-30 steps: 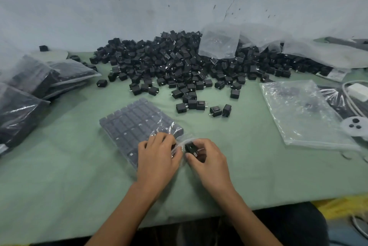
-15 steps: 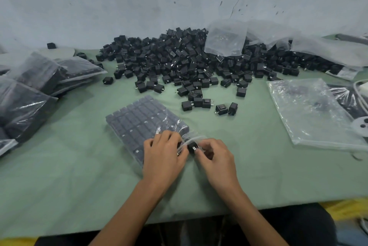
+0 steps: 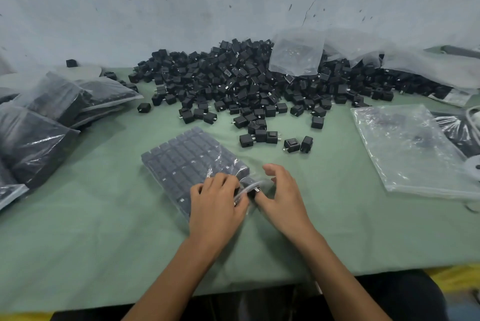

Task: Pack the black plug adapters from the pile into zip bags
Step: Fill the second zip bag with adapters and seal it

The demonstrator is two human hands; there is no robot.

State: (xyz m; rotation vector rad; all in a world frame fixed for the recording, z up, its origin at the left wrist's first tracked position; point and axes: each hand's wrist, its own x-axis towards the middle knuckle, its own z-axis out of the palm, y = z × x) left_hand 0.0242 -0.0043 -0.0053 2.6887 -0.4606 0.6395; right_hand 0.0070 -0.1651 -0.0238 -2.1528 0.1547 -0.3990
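Leftward, filled bags (image 3: 52, 112) lay stacked; on the green table (image 3: 91, 229) the zip bag (image 3: 181, 162) lay flat near the front edge; the left hand (image 3: 215, 203) pinched its open lip with curled fingers; keeping that lip lifted, I judged, would let the adapter (image 3: 252, 192) at the mouth slide square into the last gap; the right hand (image 3: 283, 196) pressed it with the thumb, other fingers loose, gripping nothing; the packed ones showed as a tidy, plastic-veiled grid; the pile (image 3: 259, 86) of matte black cubes lay behind; spare bags (image 3: 410, 146) lay rightward.
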